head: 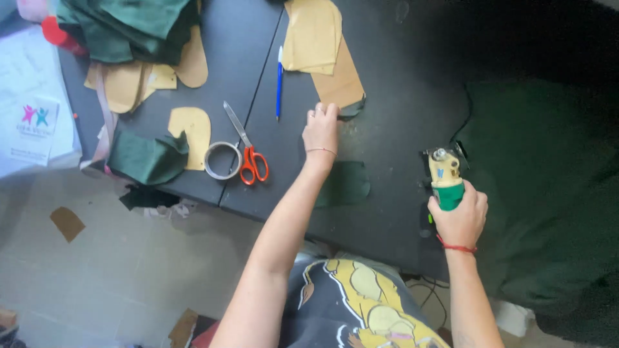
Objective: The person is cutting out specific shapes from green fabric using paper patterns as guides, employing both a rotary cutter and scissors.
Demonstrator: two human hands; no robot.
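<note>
Both hands are out over the black table (387, 212). Nearest, the right hand (459, 219) is wrapped tight round the green grip of a small electric cutter (445, 175); its blade end is too dark and blurred to make out, and the green fabric (548, 193) beside it fades into shadow at the frame's right edge. Farther out, the left hand (320, 129) lies with fingers curled down on the edge of a tan paper pattern (338, 80), a dark green cut piece (351, 108) peeking from under it; whether the fingers pinch anything I cannot tell. Beyond lie red-handled scissors (245, 148), a tape roll (222, 161), a blue pen (279, 80), and folded green cloth (129, 26) cut off at the top.
</note>
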